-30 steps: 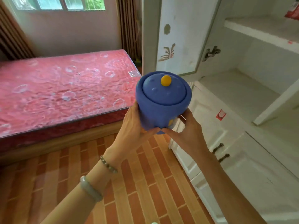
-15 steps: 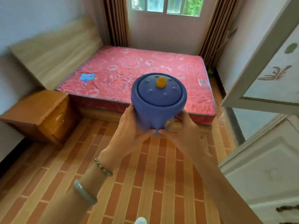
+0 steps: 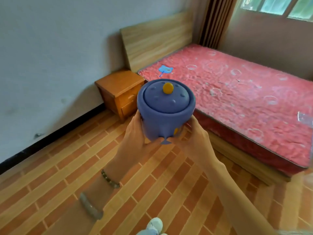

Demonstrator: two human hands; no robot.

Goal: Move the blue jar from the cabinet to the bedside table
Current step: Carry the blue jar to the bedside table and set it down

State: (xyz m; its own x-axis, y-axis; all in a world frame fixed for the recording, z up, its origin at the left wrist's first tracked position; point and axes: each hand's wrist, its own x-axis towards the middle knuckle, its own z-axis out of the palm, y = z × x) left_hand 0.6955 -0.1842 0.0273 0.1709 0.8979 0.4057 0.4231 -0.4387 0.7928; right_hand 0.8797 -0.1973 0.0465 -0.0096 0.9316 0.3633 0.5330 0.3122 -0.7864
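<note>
The blue jar (image 3: 165, 112) is round, with a domed lid and a yellow knob, and is held upright in mid-air at the centre of the head view. My left hand (image 3: 133, 141) cups its lower left side and my right hand (image 3: 194, 139) cups its lower right side. The orange wooden bedside table (image 3: 118, 87) stands against the wall beyond the jar, up and to the left, beside the bed. Its top is bare. The cabinet is out of view.
A bed (image 3: 237, 92) with a red patterned mattress and a wooden headboard (image 3: 155, 38) fills the right side. A small blue item (image 3: 165, 70) lies on the mattress near the headboard. Brick-pattern floor (image 3: 67, 167) runs between me and the table. A shoe tip (image 3: 155, 224) shows below.
The view has swung left, away from the cabinet, which has left the frame. The bedside table now sits nearer the centre, just behind the jar. Both hands keep the same hold.
</note>
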